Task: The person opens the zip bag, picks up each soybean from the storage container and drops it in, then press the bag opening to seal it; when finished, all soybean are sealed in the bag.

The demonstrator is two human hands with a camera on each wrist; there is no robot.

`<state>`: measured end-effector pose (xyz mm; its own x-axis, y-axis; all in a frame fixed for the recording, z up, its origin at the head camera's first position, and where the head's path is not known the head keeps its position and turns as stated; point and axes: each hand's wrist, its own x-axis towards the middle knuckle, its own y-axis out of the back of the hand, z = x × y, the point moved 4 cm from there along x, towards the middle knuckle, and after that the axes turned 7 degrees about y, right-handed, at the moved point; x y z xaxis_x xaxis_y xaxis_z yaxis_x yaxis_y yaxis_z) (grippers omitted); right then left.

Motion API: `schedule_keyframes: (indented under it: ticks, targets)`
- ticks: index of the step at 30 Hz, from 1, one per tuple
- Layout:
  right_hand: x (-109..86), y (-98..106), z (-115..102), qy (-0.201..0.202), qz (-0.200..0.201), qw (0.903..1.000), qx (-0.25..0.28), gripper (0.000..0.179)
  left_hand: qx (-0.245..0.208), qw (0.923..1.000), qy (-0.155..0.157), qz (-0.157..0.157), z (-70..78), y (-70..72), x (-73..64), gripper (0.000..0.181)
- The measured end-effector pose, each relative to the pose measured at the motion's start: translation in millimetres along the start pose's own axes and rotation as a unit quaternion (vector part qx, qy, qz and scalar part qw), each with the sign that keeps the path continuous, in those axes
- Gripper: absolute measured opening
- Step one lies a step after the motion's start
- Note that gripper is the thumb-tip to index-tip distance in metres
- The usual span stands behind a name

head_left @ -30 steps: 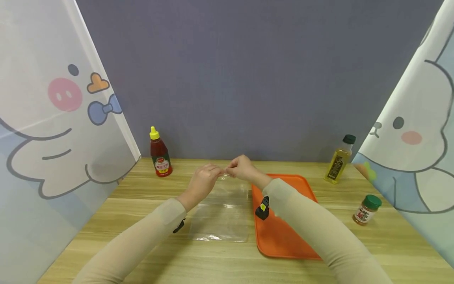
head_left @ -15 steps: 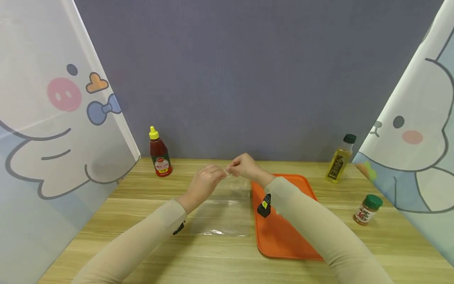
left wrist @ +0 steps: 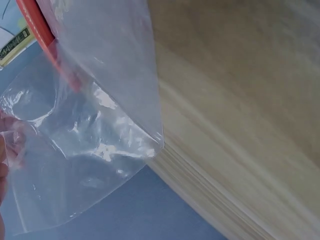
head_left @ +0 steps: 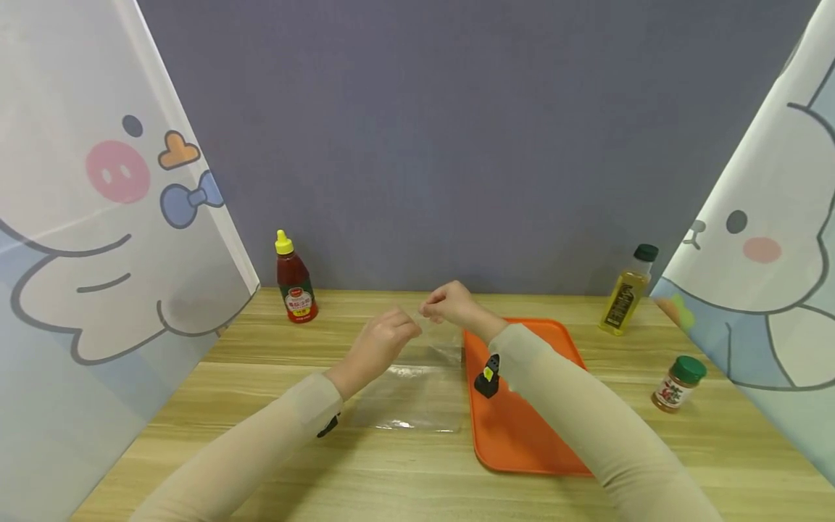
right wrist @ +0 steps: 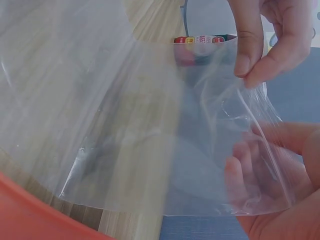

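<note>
A clear plastic bag [head_left: 411,399] hangs from both hands over the middle of the table, left of an orange tray [head_left: 515,428]. My left hand [head_left: 385,337] pinches its top edge between thumb and fingertips, seen closer in the right wrist view [right wrist: 272,42]. Beside it, my right hand [head_left: 451,303] grips the same edge, with its fingers [right wrist: 245,170] showing through the film. A raised line runs along the bag [right wrist: 140,165] near the held edge. In the left wrist view the creased bag [left wrist: 100,170] catches light, and only a bit of hand shows at the left border.
At the back left stands a ketchup bottle [head_left: 297,286] with a yellow cap. An oil bottle [head_left: 625,293] is at the back right, with a green-lidded spice jar [head_left: 678,384] nearer. A grey panel [head_left: 417,145] closes the back of the wooden table [head_left: 365,478].
My fingertips have drawn slightly apart, with a small gap between the hands now. The bag's lower edge has shifted a little away from me. Bottles, jar and tray stay put.
</note>
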<state>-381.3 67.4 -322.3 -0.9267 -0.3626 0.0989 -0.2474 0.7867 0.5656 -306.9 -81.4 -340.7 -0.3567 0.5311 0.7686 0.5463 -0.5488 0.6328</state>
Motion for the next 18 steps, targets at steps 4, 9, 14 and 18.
schedule_keyframes:
  ticks: [4, 9, 14, 18]
  targets:
    - [0.1, -0.3, -0.1, -0.005, 0.000, 1.0000, 0.000, 0.015, 0.006, 0.9999, -0.015, -0.005, 4.6, 0.9, -0.1, 0.015]
    - [0.2, 0.2, 0.0, -0.014, -0.001, 0.9999, -0.001, 0.017, 0.034, 0.9984, -0.042, -0.018, 10.9, 0.7, -0.3, 0.016]
    - [3.2, 1.5, 3.7, -0.020, 0.007, 0.9997, 0.011, 0.014, 0.046, 0.9967, -0.056, -0.035, 15.5, 0.6, -0.3, 0.017]
    - [5.7, 2.0, 6.7, -0.016, 0.007, 0.9996, 0.022, 0.015, 0.038, 0.9971, -0.053, -0.041, 16.6, 0.4, -1.4, 0.015]
